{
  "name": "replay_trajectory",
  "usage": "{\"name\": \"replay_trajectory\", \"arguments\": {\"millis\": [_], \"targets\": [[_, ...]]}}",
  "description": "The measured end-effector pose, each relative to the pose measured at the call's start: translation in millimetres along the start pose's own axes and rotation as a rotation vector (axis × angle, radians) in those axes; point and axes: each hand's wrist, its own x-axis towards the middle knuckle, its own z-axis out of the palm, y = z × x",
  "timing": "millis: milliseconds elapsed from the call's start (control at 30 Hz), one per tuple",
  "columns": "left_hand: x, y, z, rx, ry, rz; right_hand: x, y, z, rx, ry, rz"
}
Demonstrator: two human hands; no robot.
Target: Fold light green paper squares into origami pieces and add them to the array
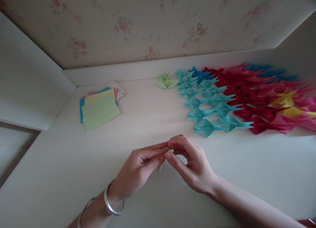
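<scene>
Above the white table, both hands meet around a small folded piece of light green paper [160,168]. My left hand [140,167] pinches it between thumb and fingers, with silver bangles on that wrist. From the right, the thumb and fingertips of my right hand [191,165] press on its upper end. Most of the paper is hidden by the fingers; only a small tip and a lower corner show. Beyond the hands, a finished light green paper crane [167,81] sits near the wall beside rows of teal paper cranes [206,126].
Further right stand many red paper cranes [247,102], along with pink, yellow and blue ones. At the left lies a stack of coloured paper sheets [101,111], light green on top. A floral-papered wall [153,30] closes the back, and a white panel [27,70] rises at left.
</scene>
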Motion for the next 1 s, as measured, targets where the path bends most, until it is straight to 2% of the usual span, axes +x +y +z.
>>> {"name": "replay_trajectory", "arguments": {"millis": [200,533,833,1000], "targets": [[-2,-2,1.6,0.065,0.036,0.003,-1,0,-2,-0.061,0.018,-0.064],[-2,-2,-2.3,-0.044,0.061,-0.060,-2,4,0,-0.035,0.007,-0.153],[-3,-6,-1.6,0.006,0.060,-0.088,-3,4,0,0.004,0.025,-0.087],[-7,-11,-0.3,-0.153,0.043,-0.169,-1,5,3,0.034,0.067,-0.076]]}}
